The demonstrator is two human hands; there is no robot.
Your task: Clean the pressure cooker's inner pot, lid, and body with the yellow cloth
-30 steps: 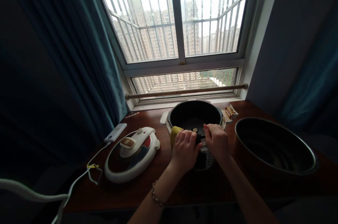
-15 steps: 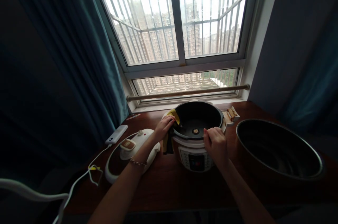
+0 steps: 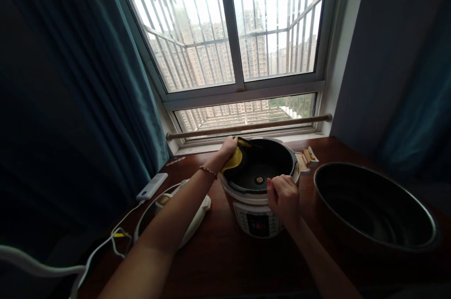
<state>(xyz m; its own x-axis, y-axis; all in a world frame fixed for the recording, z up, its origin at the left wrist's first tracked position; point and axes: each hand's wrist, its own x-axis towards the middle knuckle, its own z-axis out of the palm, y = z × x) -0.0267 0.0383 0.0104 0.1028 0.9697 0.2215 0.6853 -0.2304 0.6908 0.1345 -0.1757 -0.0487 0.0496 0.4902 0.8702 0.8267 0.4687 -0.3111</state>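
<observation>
In the middle of the table stands an electric pressure cooker (image 3: 252,221), white with a dark control panel, its top uncovered. A round brass-coloured piece (image 3: 259,180) shows on the floor of its dark inside. At the cooker's back left rim, my left hand (image 3: 229,147) grips a yellow and dark cloth (image 3: 234,160) that hangs over the rim. My right hand (image 3: 283,195) is closed round the front right rim. The cooker's lid (image 3: 197,224), white and brown, lies to the left, partly behind my left forearm.
A big dark oval pot (image 3: 373,205) stands on the right of the brown table (image 3: 225,261). On the left lie a white power bank (image 3: 152,186) and a white cable (image 3: 100,242). A window (image 3: 239,45) with a rail (image 3: 250,127) is behind, a blue curtain (image 3: 116,78) beside it.
My left hand has moved the cloth back along the rim, from the cooker's left side to its back left. My right hand keeps its hold at the front right.
</observation>
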